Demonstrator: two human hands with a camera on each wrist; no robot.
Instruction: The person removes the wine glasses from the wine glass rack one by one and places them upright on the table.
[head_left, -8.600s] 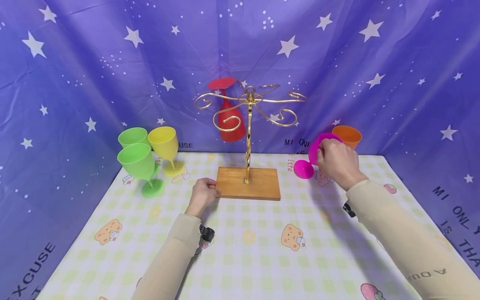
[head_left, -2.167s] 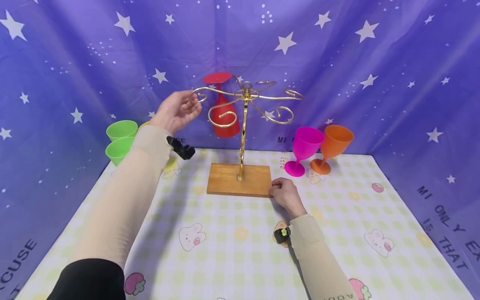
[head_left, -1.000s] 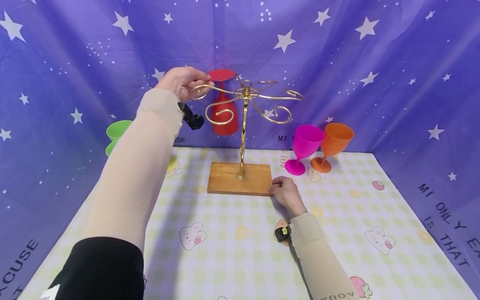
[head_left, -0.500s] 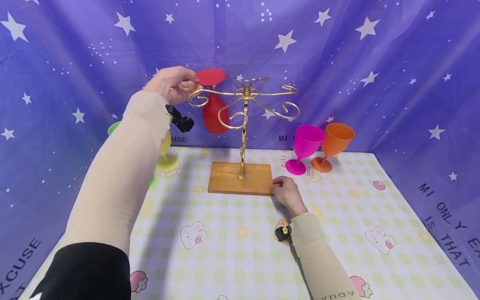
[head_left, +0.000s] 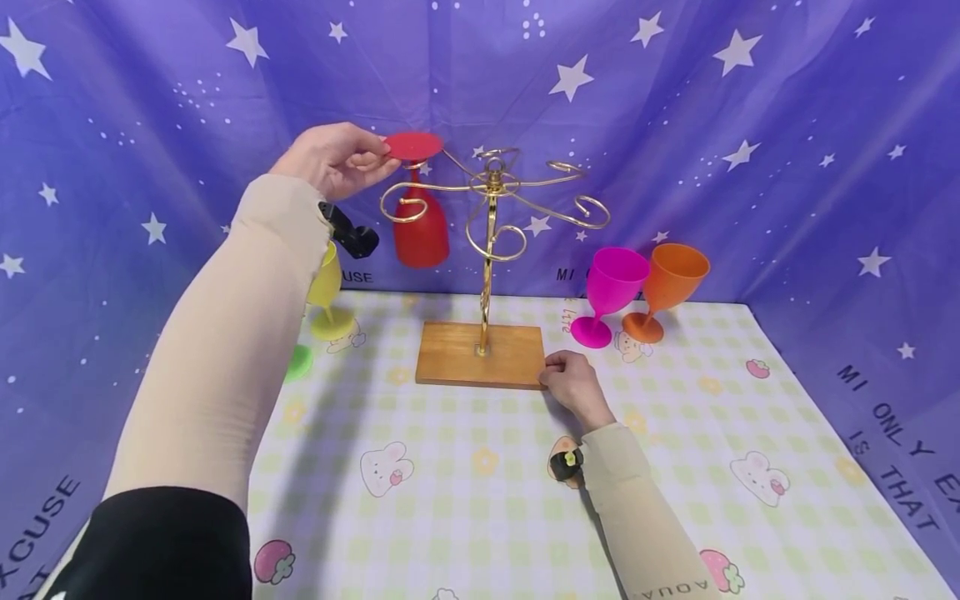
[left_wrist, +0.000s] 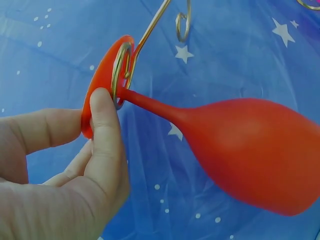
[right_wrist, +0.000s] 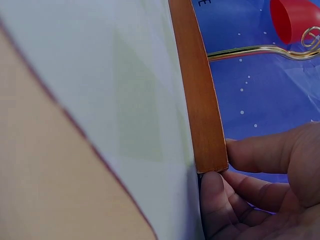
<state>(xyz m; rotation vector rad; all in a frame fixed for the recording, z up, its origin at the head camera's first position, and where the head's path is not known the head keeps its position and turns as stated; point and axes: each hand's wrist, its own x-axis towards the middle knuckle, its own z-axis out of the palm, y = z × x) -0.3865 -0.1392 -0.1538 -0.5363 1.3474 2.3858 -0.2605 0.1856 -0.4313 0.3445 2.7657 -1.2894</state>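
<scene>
A red plastic goblet (head_left: pixel 422 229) hangs upside down from a curled arm of the gold glass rack (head_left: pixel 486 275). My left hand (head_left: pixel 335 158) pinches the edge of the goblet's foot between thumb and finger. In the left wrist view the wire loop (left_wrist: pixel 119 75) goes round the stem right under the foot, and the red bowl (left_wrist: pixel 255 150) points away from the hand. My right hand (head_left: pixel 576 385) grips the right front corner of the rack's wooden base (head_left: pixel 480 367). Up close, the right wrist view has thumb and fingers at that base's end (right_wrist: pixel 207 140).
A magenta goblet (head_left: pixel 617 279) and an orange goblet (head_left: pixel 675 279) stand upright at the right. On the left is a yellow goblet (head_left: pixel 325 283), and a green goblet foot (head_left: pixel 298 363) shows past my left sleeve. A starry curtain (head_left: pixel 600 125) backs the checked tablecloth (head_left: pixel 480 500).
My left hand reached up to the red goblet's foot and took hold of it. Since then the goblet has swung left and the rack's arms have turned. The right hand moved from the magenta goblet to the base.
</scene>
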